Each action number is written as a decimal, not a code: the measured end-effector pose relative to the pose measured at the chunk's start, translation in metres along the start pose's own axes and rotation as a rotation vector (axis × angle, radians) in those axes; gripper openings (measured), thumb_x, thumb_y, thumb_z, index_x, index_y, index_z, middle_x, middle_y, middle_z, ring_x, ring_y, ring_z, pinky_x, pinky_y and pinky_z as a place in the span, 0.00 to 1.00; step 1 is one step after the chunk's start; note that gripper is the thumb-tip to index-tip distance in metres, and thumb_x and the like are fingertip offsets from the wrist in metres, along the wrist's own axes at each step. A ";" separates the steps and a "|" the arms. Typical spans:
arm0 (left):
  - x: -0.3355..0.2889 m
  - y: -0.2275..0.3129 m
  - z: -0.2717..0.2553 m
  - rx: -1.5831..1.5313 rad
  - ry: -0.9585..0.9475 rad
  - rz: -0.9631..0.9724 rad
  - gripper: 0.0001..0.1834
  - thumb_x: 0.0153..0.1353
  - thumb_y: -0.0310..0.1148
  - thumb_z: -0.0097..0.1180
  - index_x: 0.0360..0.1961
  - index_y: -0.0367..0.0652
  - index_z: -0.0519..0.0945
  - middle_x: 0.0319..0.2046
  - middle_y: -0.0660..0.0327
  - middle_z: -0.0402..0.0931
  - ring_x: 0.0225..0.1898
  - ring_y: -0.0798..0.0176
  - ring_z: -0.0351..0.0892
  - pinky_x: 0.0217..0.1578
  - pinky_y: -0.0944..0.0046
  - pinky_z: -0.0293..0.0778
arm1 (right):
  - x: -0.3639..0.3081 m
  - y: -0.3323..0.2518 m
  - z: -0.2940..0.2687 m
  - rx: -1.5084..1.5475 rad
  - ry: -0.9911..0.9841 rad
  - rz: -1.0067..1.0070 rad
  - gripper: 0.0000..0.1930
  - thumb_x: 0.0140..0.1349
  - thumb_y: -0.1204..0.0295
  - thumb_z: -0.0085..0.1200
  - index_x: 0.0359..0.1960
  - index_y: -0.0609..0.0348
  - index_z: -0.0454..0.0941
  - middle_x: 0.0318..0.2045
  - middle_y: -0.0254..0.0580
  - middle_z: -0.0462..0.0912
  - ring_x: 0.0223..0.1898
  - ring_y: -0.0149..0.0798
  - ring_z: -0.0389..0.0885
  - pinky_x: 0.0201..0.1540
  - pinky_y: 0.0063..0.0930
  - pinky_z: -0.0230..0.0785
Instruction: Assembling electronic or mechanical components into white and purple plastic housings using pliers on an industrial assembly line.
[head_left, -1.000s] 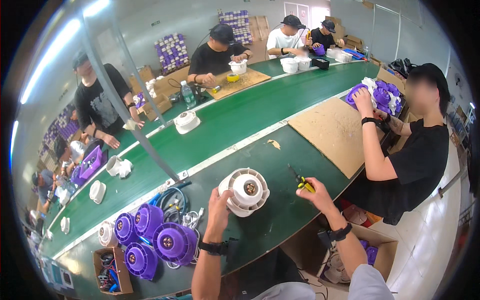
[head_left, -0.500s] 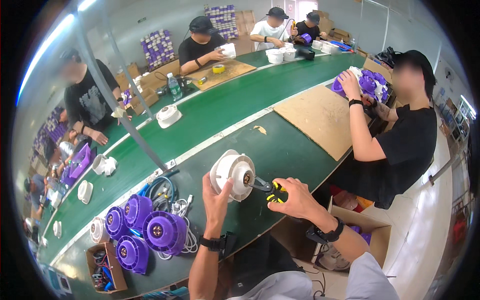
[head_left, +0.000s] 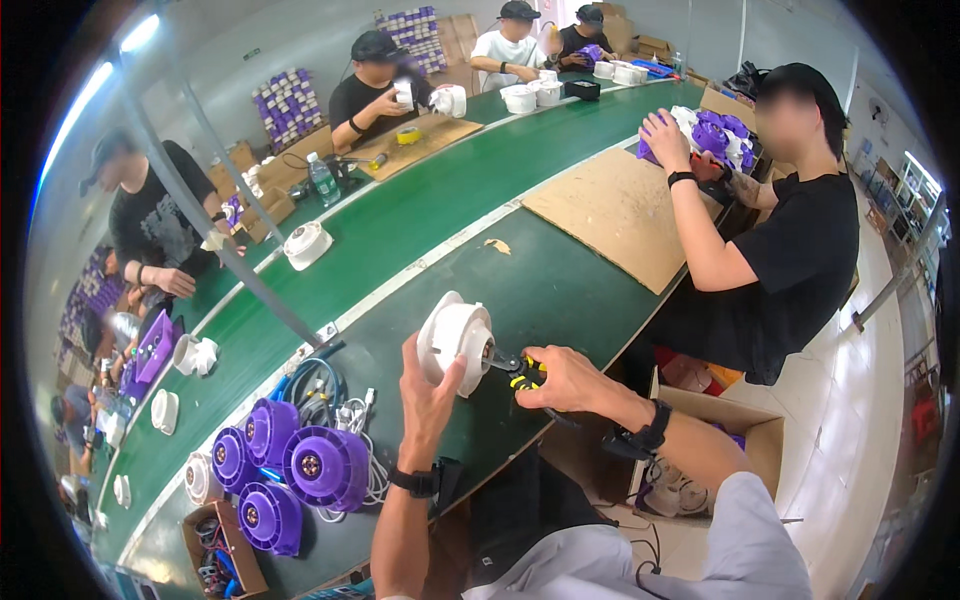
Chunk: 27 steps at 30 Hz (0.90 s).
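Note:
My left hand [head_left: 428, 388] grips a white round plastic housing [head_left: 447, 335] above the green table, its hub side turned toward my right hand. Closed around black-and-yellow pliers [head_left: 522, 371] is my right hand [head_left: 572, 380]. The pliers' jaws reach to the centre of the hub, where a small metal part sits; whether they bite on it I cannot tell. To the left of my left hand lie several purple round housings [head_left: 325, 468] with metal centres, beside a coil of white cable [head_left: 376, 470].
A green conveyor belt [head_left: 400, 218] carries white housings [head_left: 306, 245]. A cardboard sheet [head_left: 610, 215] lies before a co-worker at right. Small parts fill a box [head_left: 243, 548] at lower left. A metal post [head_left: 215, 215] rises at the belt's edge. Another carton [head_left: 765, 440] stands below the table.
My right hand's fingers have closed further on the pliers' handles, and the housing has turned slightly. The whole view has shifted a little. A co-worker across the belt now holds white parts apart.

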<state>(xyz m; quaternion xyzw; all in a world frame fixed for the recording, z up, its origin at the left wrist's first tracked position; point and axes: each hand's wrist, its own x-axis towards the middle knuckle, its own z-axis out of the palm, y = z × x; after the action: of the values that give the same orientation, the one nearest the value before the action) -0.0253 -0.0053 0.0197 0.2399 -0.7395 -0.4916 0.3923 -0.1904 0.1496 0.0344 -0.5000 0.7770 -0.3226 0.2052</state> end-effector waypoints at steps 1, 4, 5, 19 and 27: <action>0.000 -0.002 0.001 0.000 -0.004 -0.003 0.31 0.60 0.36 0.64 0.60 0.36 0.65 0.48 0.46 0.79 0.47 0.55 0.80 0.48 0.58 0.77 | 0.001 0.001 0.001 0.021 0.011 -0.023 0.34 0.42 0.57 0.60 0.45 0.79 0.77 0.28 0.71 0.80 0.36 0.64 0.83 0.44 0.44 0.75; 0.008 -0.001 0.003 0.009 0.026 0.026 0.31 0.61 0.37 0.63 0.60 0.36 0.65 0.47 0.45 0.79 0.46 0.54 0.81 0.47 0.58 0.77 | 0.005 0.009 0.009 -0.122 0.121 -0.123 0.30 0.42 0.58 0.62 0.44 0.72 0.78 0.27 0.64 0.80 0.31 0.61 0.81 0.38 0.43 0.74; 0.010 0.002 0.001 0.012 0.019 0.007 0.30 0.61 0.37 0.63 0.60 0.36 0.65 0.46 0.45 0.79 0.46 0.54 0.81 0.46 0.58 0.77 | 0.007 0.003 0.003 -0.126 0.076 -0.114 0.31 0.42 0.59 0.62 0.44 0.74 0.78 0.28 0.65 0.80 0.31 0.61 0.81 0.39 0.43 0.74; 0.020 0.003 -0.007 0.044 -0.002 -0.027 0.28 0.62 0.38 0.61 0.58 0.36 0.66 0.42 0.44 0.80 0.43 0.53 0.83 0.41 0.57 0.78 | 0.019 -0.009 -0.005 -0.235 -0.046 -0.087 0.31 0.41 0.60 0.61 0.42 0.79 0.76 0.32 0.69 0.80 0.36 0.64 0.81 0.44 0.46 0.74; 0.031 -0.004 -0.014 0.075 -0.012 -0.047 0.27 0.62 0.40 0.61 0.55 0.35 0.69 0.42 0.42 0.81 0.42 0.49 0.84 0.41 0.56 0.79 | 0.026 -0.010 -0.006 -0.521 0.096 -0.306 0.29 0.43 0.57 0.62 0.38 0.74 0.74 0.31 0.63 0.79 0.35 0.61 0.80 0.41 0.48 0.74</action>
<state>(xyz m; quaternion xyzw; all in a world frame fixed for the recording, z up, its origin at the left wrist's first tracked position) -0.0322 -0.0369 0.0300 0.2690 -0.7538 -0.4741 0.3669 -0.1981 0.1251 0.0461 -0.6313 0.7580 -0.1632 -0.0180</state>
